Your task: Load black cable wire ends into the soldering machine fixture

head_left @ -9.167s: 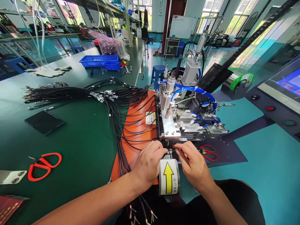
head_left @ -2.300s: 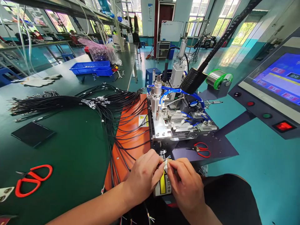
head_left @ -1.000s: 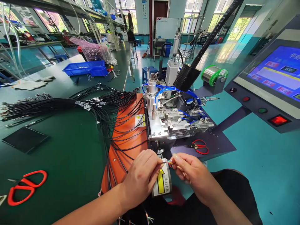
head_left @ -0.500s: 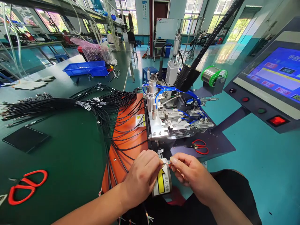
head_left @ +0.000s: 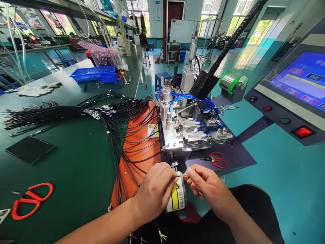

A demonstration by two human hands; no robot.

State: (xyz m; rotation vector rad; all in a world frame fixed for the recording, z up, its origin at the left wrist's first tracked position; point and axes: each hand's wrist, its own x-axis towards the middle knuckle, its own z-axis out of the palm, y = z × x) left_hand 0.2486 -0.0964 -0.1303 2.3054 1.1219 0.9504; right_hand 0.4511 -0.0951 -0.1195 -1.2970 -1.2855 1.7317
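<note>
My left hand is closed on a thin black cable whose end comes out between thumb and forefinger. Fine coloured wires stretch from that end to my right hand, which pinches their tips. Both hands are close together over a white roller bearing a yellow arrow and printed characters. Just beyond them stands a metal machine with blue air hoses. Other black cables run across the orange plate to the left; several stripped cable ends hang below my left forearm.
Red-handled scissors lie on the green table at left, and a red-handled pair of snips on the machine's base. A blue tray stands farther back. Right are a solder spool and control screen; a black hose arches overhead.
The wires between my hands look straighter and more gathered at my right fingertips. My right hand has shifted very slightly; the whole view has moved a little.
</note>
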